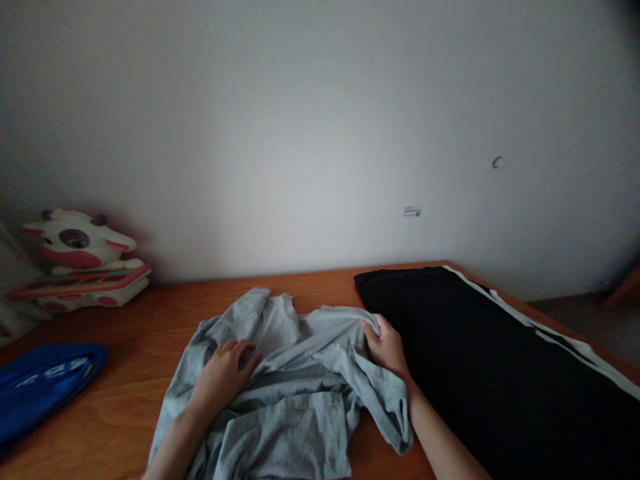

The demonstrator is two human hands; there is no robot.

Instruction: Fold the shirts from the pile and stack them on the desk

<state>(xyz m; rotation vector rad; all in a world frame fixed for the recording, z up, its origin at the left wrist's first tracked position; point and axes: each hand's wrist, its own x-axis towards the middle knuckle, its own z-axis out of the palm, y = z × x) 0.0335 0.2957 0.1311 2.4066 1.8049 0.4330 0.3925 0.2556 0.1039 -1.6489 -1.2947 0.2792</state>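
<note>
A grey T-shirt point(295, 400) lies rumpled on the wooden table, its neckline toward the wall and one sleeve hanging to the right. My right hand point(387, 347) is closed on the cloth at the shirt's right shoulder, thumb on top. On the left part of the shirt rests my left hand point(227, 373), its thumb and fingers apart, touching the fabric without gripping it. Folds hide much of the small print on the chest.
Black cloth with white side stripes point(480, 360) covers the right of the wooden table point(135, 353). At left lie a folded blue garment point(45, 380) and, behind it, a cow-shaped toy keyboard point(85, 267). A white wall point(300, 133) rises at the table's back edge.
</note>
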